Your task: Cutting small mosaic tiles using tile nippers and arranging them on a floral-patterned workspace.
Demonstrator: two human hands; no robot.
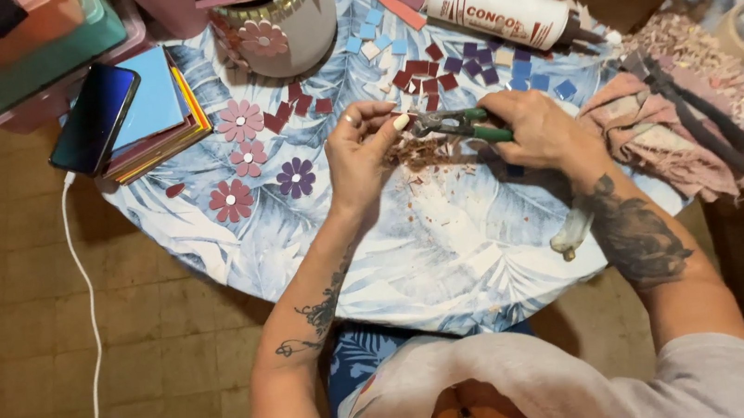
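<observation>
Gripping the green-handled nippers [460,122] near the centre of the frame, the right hand [542,129] was closed around the handles, the tool's long axis lying roughly level across the picture with its jaws pointing left toward the left hand [363,149]. The left hand, just beside the jaws, had thumb and fingers pinched together on what looked like a small tile piece, too small to tell for certain, held right at the jaw tips above a heap of reddish chips [422,152] on the leaf-patterned worktop [451,247]. Cut maroon and blue squares [468,65] lay just above, toward the upper centre.
</observation>
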